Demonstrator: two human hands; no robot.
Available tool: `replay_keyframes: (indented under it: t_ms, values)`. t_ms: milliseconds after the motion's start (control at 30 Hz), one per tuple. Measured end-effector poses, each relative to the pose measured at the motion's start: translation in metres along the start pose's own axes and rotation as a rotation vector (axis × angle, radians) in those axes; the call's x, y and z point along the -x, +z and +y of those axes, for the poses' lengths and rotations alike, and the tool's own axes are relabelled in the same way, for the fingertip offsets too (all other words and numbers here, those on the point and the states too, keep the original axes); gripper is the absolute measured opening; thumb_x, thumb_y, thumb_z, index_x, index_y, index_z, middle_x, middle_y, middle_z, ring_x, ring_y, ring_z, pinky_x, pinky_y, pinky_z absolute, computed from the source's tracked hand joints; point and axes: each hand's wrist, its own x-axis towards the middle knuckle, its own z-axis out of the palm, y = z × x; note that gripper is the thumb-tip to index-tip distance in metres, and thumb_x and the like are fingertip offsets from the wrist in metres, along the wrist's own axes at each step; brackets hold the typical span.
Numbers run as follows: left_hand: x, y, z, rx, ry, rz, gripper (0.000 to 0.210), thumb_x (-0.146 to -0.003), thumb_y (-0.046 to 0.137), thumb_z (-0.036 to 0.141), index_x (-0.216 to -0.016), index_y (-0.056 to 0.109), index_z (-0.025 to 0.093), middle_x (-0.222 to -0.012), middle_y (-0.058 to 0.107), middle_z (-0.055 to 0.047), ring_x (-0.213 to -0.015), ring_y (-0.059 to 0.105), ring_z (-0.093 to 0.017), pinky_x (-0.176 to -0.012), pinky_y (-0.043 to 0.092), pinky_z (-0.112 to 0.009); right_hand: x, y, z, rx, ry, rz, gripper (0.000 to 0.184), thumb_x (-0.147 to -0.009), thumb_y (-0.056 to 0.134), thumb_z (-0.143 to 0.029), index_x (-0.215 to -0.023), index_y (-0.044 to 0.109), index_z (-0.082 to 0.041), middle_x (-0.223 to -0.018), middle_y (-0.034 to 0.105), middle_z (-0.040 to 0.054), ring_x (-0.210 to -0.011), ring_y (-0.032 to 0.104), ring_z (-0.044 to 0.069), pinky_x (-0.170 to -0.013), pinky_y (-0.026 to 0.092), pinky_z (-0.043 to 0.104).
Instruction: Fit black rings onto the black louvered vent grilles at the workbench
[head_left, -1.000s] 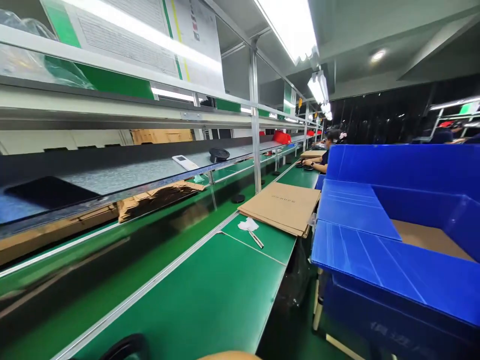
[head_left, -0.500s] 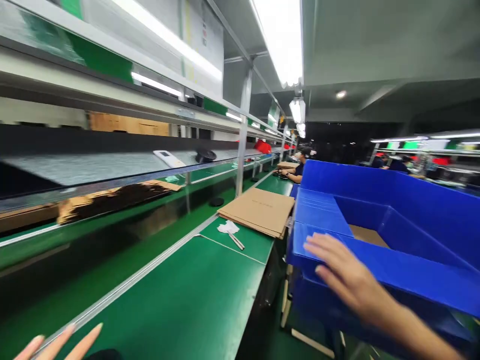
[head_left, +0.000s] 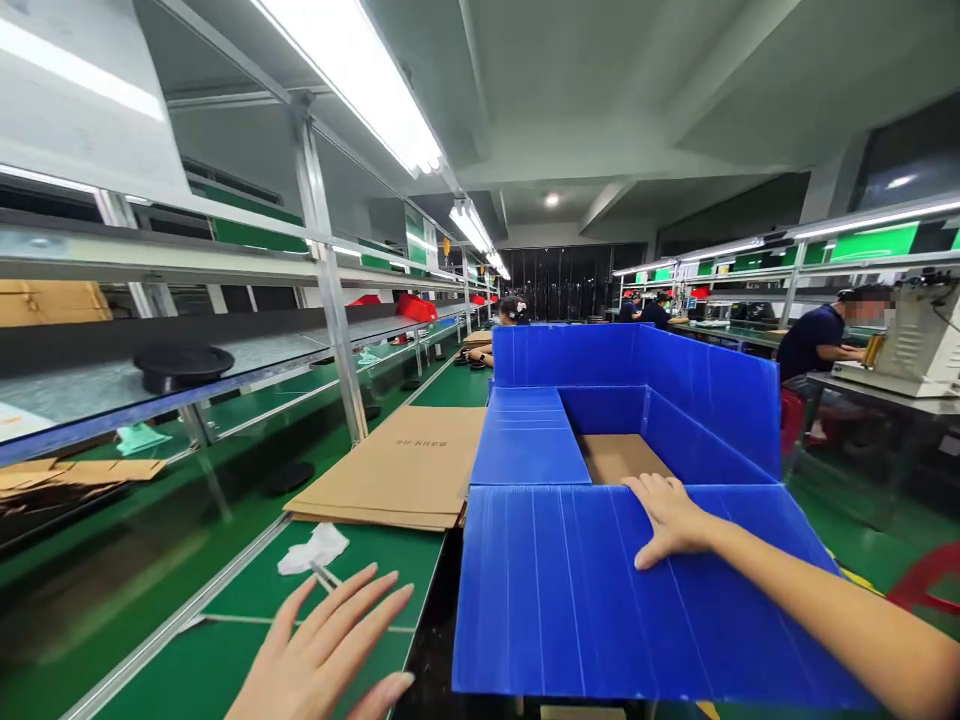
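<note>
My right hand (head_left: 670,515) rests on the front flap (head_left: 555,590) of a large blue corrugated plastic box (head_left: 712,400). Its fingertips reach the fold at the box opening, and the thumb is spread apart on the flap. Brown cardboard (head_left: 611,455) shows inside the box. Over the green workbench (head_left: 240,590), my left hand (head_left: 330,640) is open with fingers spread and nothing in it. Just beyond that hand lie a crumpled white cloth (head_left: 315,549) and a thin light-coloured tool (head_left: 326,577), partly covered by the fingers. A stack of flat cardboard sheets (head_left: 397,455) lies farther along the bench.
A metal shelf post (head_left: 330,300) rises at the bench's left side. The shelf holds a black round part (head_left: 184,367) and a red bin (head_left: 416,308). A co-worker (head_left: 514,312) sits farther along the bench; another person (head_left: 825,335) works by a machine (head_left: 922,340) at right.
The view has swung right and come closer to the blue box. My right hand has come down onto its front flap, which now lies lower. My left hand has come further into view.
</note>
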Motion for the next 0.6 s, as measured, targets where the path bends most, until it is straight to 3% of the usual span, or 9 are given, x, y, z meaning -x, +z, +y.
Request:
replay_keyframes:
  t_ms: [67,133,267,333,433,500,600]
  values:
    - [-0.043,0.024,0.01,0.138,-0.017,-0.048,0.053,-0.099,0.038,0.038,-0.151,0.036,0.038,-0.138,0.058,0.001,-0.122,0.06,-0.028,-0.097,0.057,-0.053,-0.003,0.013,-0.002,0.017,-0.008,0.102,0.113,-0.038,0.105,-0.052,-0.132,0.056,-0.013,-0.114,0.057,0.0153,-0.107,0.052,0.037,-0.095,0.04,0.051]
    - [-0.089,0.049,0.026,0.303,-0.037,-0.189,0.046,-0.102,0.042,0.044,-0.148,0.042,0.038,-0.138,0.058,-0.001,-0.125,0.057,-0.029,-0.104,0.051,-0.059,-0.005,0.019,0.0,0.009,-0.011,0.18,0.111,-0.037,0.105,-0.053,-0.128,0.055,-0.015,-0.111,0.056,0.0128,-0.103,0.051,0.035,-0.091,0.04,0.049]
    - [-0.179,0.094,0.067,0.501,-0.072,-0.445,0.044,-0.102,0.052,0.037,-0.145,0.046,0.027,-0.148,0.049,-0.009,-0.141,0.039,-0.034,-0.112,0.034,-0.07,-0.001,0.017,0.002,-0.011,-0.009,0.179,0.104,-0.036,0.106,-0.052,-0.12,0.056,-0.017,-0.103,0.053,0.0089,-0.096,0.05,0.034,-0.085,0.042,0.046]
    - [-0.217,0.113,0.088,0.53,-0.029,-0.473,0.048,-0.102,0.054,0.036,-0.147,0.042,0.025,-0.154,0.04,-0.01,-0.146,0.028,-0.034,-0.112,0.029,-0.074,0.005,0.016,-0.001,-0.019,0.003,0.159,0.105,-0.032,0.107,-0.051,-0.117,0.057,-0.016,-0.102,0.053,0.0096,-0.095,0.049,0.034,-0.084,0.043,0.046]
    - [-0.259,0.143,0.115,0.632,0.154,-0.423,0.049,-0.105,0.043,0.049,-0.149,0.038,0.029,-0.159,0.032,-0.005,-0.149,0.019,-0.032,-0.112,0.019,-0.079,0.021,0.02,-0.009,-0.058,0.023,0.204,0.113,-0.028,0.108,-0.05,-0.122,0.057,-0.014,-0.106,0.052,0.0124,-0.097,0.047,0.036,-0.084,0.043,0.048]
    - [-0.275,0.164,0.129,0.67,0.306,-0.456,0.051,-0.103,0.04,0.057,-0.144,0.046,0.027,-0.151,0.045,-0.007,-0.147,0.026,-0.031,-0.114,0.01,-0.079,0.03,0.025,-0.013,-0.088,0.039,0.241,0.114,-0.029,0.109,-0.049,-0.124,0.057,-0.013,-0.108,0.051,0.0128,-0.097,0.047,0.036,-0.085,0.043,0.049]
    - [-0.283,0.183,0.131,0.533,0.429,-0.619,0.05,-0.099,0.05,0.061,-0.105,0.071,0.016,-0.103,0.072,-0.011,-0.12,0.058,-0.031,-0.119,0.005,-0.07,0.036,0.03,-0.014,-0.123,0.032,0.27,0.121,-0.029,0.109,-0.049,-0.131,0.054,-0.013,-0.112,0.051,0.0143,-0.103,0.046,0.038,-0.093,0.039,0.054]
